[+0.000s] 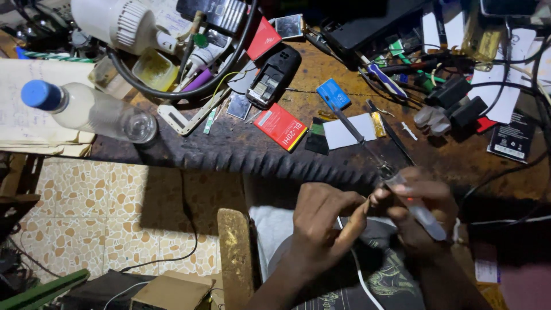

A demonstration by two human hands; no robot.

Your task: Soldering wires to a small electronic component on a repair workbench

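Looking down from head view: right hand [422, 209] at 5 o'clock, fingers closed round slim translucent tube [419, 209], its tip up near thumb. Left hand [321, 221] just beside it at 6 o'clock, fingers pinched toward tube's upper end; whether anything sits in pinch, cannot tell. Both hands below near edge of worktop [229, 149]. Red battery [280, 126] at 12 o'clock from left hand, well apart. Tweezers [359, 138] at 12 o'clock from hands. Black phone body [274, 76] beyond battery. Clear bottle [86, 109] lying at 9 o'clock.
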